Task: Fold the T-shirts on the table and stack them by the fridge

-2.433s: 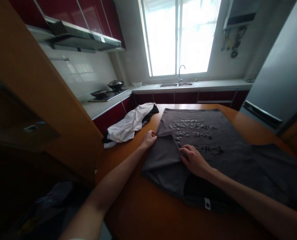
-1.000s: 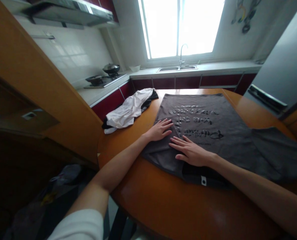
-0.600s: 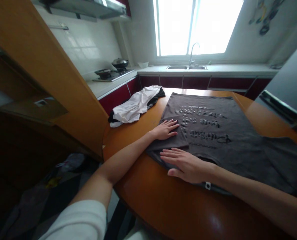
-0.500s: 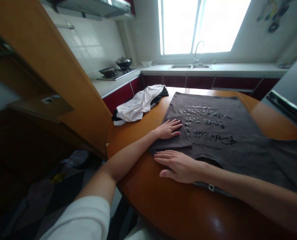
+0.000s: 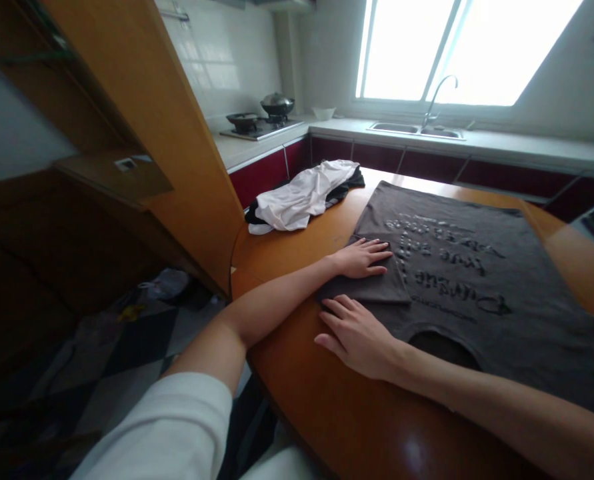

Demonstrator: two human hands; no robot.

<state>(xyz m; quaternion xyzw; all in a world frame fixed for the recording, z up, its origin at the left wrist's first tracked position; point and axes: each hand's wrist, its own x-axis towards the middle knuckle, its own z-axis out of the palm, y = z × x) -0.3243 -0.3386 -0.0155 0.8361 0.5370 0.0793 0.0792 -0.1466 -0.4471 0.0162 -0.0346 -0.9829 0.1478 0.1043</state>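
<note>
1. white garment (image 5: 301,199) lies along the table's (image 5: 287,363) left edge, wood showing beside it.
2. right hand (image 5: 357,335): open, fingers bent at the gray shirt's (image 5: 477,267) near edge.
3. left hand (image 5: 361,259): open on its folded sleeve (image 5: 377,291).

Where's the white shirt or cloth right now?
In the head view, the white cloth lies at the wooden table's far left edge, beyond the left hand.

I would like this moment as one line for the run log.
left hand: flat on folded sleeve of grey shirt; right hand: fingertips at shirt's near edge; white garment: crumpled over dark cloth on table
</note>
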